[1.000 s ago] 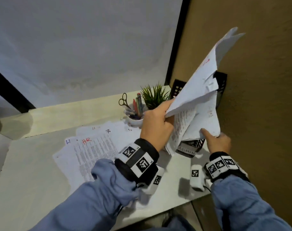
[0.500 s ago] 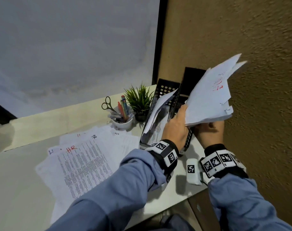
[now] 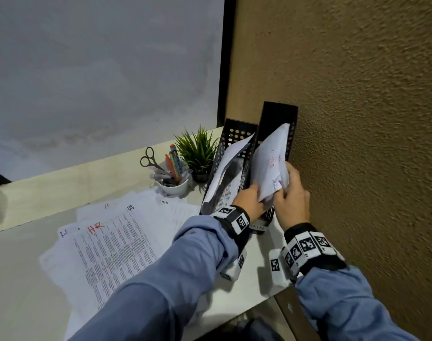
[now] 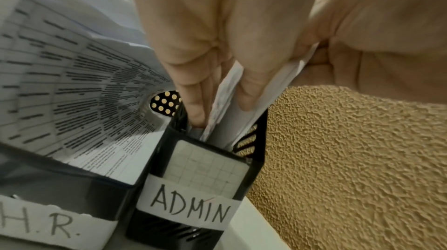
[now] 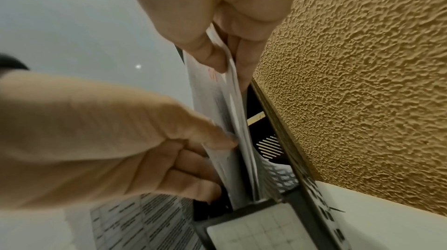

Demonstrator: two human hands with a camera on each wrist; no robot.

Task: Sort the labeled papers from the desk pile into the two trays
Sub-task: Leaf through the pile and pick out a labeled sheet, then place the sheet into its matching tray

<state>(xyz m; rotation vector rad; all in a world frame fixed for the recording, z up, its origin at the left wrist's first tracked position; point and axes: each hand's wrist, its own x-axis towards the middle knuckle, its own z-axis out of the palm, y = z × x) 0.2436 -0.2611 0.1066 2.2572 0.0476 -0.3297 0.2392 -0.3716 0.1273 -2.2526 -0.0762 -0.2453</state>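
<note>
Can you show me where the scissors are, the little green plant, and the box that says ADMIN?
scissors [image 3: 149, 159]: head view, on the handle loops.
little green plant [image 3: 197, 150]: head view, on its spiky leaves.
ADMIN box [image 4: 191, 209]: left wrist view, on its handwritten label.

Both forearms, clad in blue sleeves, are extended forward and to the right, each wrist fitted with a black band bearing square markers. The left hand [image 3: 248, 201] is held knuckles up, its fingers [image 4: 193, 101] extended downward, with a sheaf of papers [image 3: 269, 166] pinched between them and the thumb. The right hand [image 3: 292, 193] is positioned just beside it, nearly touching, and the same sheaf is gripped between its thumb and curled fingers [image 5: 241, 63].
</note>
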